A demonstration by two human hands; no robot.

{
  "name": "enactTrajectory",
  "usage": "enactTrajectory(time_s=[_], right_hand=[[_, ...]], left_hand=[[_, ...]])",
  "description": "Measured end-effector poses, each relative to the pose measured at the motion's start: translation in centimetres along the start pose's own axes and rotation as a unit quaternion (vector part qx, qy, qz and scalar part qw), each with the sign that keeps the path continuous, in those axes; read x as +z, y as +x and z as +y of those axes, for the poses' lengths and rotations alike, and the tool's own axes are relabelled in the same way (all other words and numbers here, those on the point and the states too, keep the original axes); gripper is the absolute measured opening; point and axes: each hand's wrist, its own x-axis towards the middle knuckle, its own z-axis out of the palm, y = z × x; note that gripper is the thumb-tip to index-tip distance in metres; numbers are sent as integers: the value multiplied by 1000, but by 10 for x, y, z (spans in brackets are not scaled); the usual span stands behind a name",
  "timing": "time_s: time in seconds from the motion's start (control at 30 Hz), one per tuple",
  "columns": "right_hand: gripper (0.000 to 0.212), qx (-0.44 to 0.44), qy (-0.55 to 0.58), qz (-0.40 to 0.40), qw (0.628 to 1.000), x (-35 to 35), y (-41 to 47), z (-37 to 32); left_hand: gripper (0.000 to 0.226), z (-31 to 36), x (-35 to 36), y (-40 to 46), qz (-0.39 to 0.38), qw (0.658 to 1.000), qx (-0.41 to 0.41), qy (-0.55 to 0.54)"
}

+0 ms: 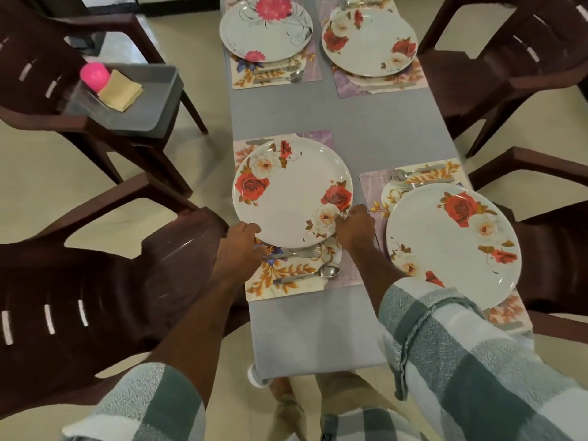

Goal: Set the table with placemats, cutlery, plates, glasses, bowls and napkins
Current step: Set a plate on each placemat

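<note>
A white plate with red roses lies on the near-left floral placemat. My left hand grips its near-left rim and my right hand grips its near-right rim. A fork and a spoon lie on the placemat just below the plate. Three other placemats each carry a plate: near right, far left, far right. Cutlery lies beside those plates too.
The narrow grey table has dark brown plastic chairs on both sides. The far-left chair holds a grey tray with a pink cup and yellow napkins.
</note>
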Motion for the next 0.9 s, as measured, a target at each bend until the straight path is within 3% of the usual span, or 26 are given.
enactTrajectory(time_s=[0.13,0.47,0.53,0.63,0.8,0.9], right_hand=[[43,56,52,10,997,5,13,-9],[46,8,7,-12,1000,4,13,-3],[53,-67,-101,29,992,2,10,-3],[53,-258,-236,66,935,4,2,-5],[58,-404,-290,-27,867,31,-24,-27],[61,-478,-296,-52,825,53,-55,-49]], left_hand=[[39,1,-5,7,8,1000,-14,-2],[39,13,-11,16,7,1000,-19,3],[42,16,-13,15,7,1000,-11,14],[52,13,-20,9,7,999,-36,-10],[79,-11,-42,-27,43,998,-41,8],[76,-33,-56,-54,58,996,-41,57]])
